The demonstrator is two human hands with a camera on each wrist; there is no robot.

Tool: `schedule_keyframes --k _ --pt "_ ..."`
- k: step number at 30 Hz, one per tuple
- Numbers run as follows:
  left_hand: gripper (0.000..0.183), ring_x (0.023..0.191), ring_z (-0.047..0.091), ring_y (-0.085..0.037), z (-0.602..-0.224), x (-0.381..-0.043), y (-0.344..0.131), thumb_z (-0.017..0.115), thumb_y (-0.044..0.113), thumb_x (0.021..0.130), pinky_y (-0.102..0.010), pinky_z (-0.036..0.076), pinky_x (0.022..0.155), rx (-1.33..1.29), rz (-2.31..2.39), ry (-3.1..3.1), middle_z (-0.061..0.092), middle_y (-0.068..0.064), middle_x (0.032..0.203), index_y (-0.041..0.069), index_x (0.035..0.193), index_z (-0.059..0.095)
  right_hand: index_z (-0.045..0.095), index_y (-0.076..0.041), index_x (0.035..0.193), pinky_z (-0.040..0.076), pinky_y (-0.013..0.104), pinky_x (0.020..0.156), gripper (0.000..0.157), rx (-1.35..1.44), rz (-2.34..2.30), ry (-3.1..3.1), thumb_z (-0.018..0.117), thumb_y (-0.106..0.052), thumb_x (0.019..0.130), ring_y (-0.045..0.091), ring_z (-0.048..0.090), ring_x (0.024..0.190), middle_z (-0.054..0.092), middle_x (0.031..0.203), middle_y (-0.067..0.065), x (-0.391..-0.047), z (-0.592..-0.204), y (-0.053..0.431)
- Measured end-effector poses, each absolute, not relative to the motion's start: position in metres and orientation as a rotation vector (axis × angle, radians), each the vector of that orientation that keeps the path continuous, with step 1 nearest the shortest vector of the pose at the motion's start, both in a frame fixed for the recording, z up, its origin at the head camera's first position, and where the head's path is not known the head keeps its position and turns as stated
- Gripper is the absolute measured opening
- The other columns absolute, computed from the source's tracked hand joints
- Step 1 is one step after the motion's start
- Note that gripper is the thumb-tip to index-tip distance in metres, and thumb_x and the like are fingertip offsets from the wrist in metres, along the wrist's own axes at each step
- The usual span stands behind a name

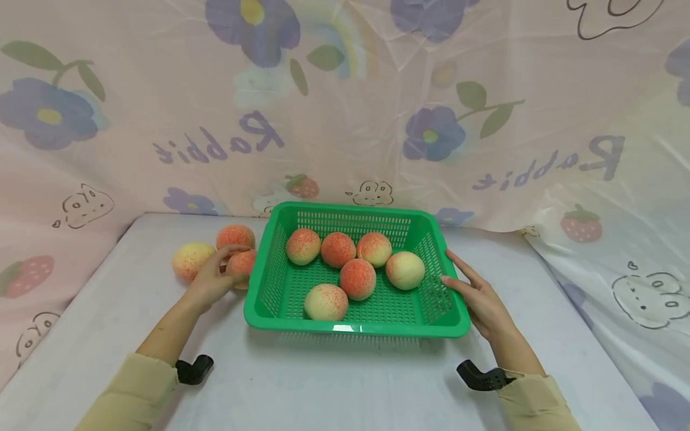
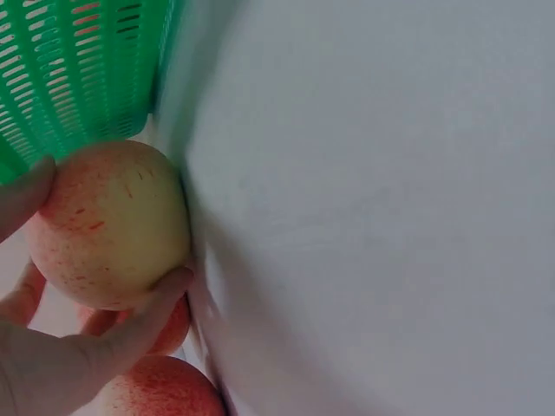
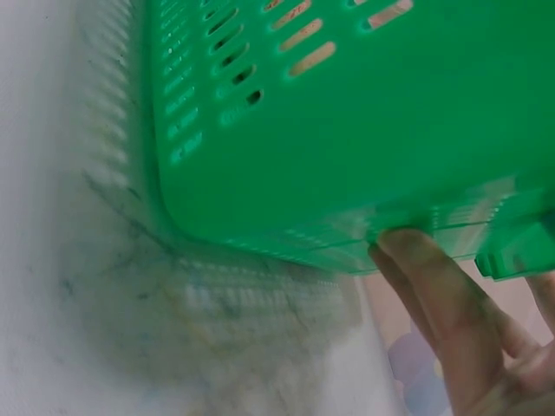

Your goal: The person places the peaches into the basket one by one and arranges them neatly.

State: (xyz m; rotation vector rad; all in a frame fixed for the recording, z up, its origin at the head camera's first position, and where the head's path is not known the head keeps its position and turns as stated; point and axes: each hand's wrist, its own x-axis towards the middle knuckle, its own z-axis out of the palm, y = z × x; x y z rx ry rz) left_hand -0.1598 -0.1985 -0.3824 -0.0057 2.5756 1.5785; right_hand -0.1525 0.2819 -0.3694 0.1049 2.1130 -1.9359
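Pinching one peach (image 2: 117, 217) between my left hand's (image 1: 211, 282) fingers, I have it just left of the green basket (image 1: 356, 330), partly covered by my hand. My right hand (image 1: 485, 306) touches the basket's right side, fingers apart; some vanish under the rim, so I cannot tell whether they grip.

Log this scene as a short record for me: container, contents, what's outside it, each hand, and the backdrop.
Container: green rectangular perforated plastic basket, on a white table
Contents: six round red-and-yellow peaches
Outside: three more peaches, left of the basket
Left hand: grips the outside peach nearest the basket
Right hand: touches the basket's right side
Backdrop: pale pink cloth printed with flowers, rabbits and strawberries
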Motion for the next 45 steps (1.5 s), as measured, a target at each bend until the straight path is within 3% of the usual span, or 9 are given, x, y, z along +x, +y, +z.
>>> schedule_keyframes --k 7,13,23,32,36,40,45 --pt "0.063 0.128 0.038 -0.039 -0.382 -0.154 -0.210 0.066 0.029 0.092 -0.045 0.040 0.095 -0.017 1.577 2.570 0.036 -0.023 0.145 0.010 0.144 0.037 0.022 -0.032 0.153 0.056 0.029 0.075 0.071 0.128 -1.948 2.110 0.062 -0.027 0.095 0.010 0.067 0.087 0.065 0.102 -0.005 -0.150 -0.370 0.283" --pt "0.068 0.126 0.041 -0.038 -0.361 -0.153 -0.215 0.065 0.032 0.092 -0.035 0.045 0.086 -0.019 1.573 2.574 0.035 -0.024 0.146 0.010 0.147 0.032 0.023 -0.033 0.153 0.056 0.029 0.075 0.070 0.120 -1.948 2.123 0.062 -0.027 0.095 0.011 0.067 0.087 0.065 0.102 -0.005 -0.149 -0.368 0.285" --pt "0.068 0.124 0.043 -0.038 -0.314 -0.152 -0.211 0.067 0.037 0.090 -0.024 0.050 0.074 -0.008 1.597 2.584 0.025 -0.020 0.150 0.021 0.148 0.035 0.021 -0.034 0.153 0.057 0.030 0.075 0.070 0.109 -1.955 2.114 0.061 -0.027 0.095 0.012 0.069 0.088 0.064 0.105 -0.005 -0.151 -0.367 0.286" --pt "0.070 0.124 0.048 -0.037 -0.286 -0.153 -0.198 0.066 0.046 0.088 -0.031 0.047 0.081 0.055 1.486 2.605 0.029 -0.016 0.150 0.027 0.148 0.035 0.021 -0.034 0.153 0.057 0.031 0.074 0.070 0.091 -1.979 2.076 0.061 -0.025 0.096 0.013 0.069 0.086 0.064 0.106 -0.003 -0.152 -0.369 0.283" --pt "0.072 0.122 0.050 -0.033 -0.277 -0.158 -0.186 0.067 0.048 0.087 -0.035 0.052 0.081 0.129 1.427 2.546 0.036 -0.015 0.147 0.026 0.147 0.034 0.022 -0.034 0.153 0.057 0.031 0.073 0.070 0.087 -1.980 2.079 0.061 -0.024 0.096 0.013 0.069 0.085 0.065 0.105 -0.003 -0.152 -0.370 0.282" --pt "0.072 0.130 0.041 -0.036 -0.268 -0.163 -0.176 0.065 0.048 0.089 -0.044 0.050 0.088 0.212 1.344 2.514 0.038 -0.014 0.146 0.026 0.149 0.032 0.022 -0.034 0.153 0.057 0.031 0.073 0.070 0.094 -1.974 2.081 0.061 -0.025 0.095 0.013 0.069 0.085 0.065 0.104 -0.003 -0.152 -0.370 0.281" --pt "0.072 0.132 0.034 -0.042 -0.261 -0.172 -0.165 0.064 0.048 0.089 -0.052 0.044 0.094 0.255 1.233 2.524 0.026 -0.015 0.153 0.024 0.149 0.033 0.022 -0.033 0.153 0.057 0.030 0.072 0.070 0.087 -1.971 2.090 0.061 -0.025 0.095 0.013 0.069 0.083 0.066 0.102 -0.003 -0.153 -0.370 0.281"
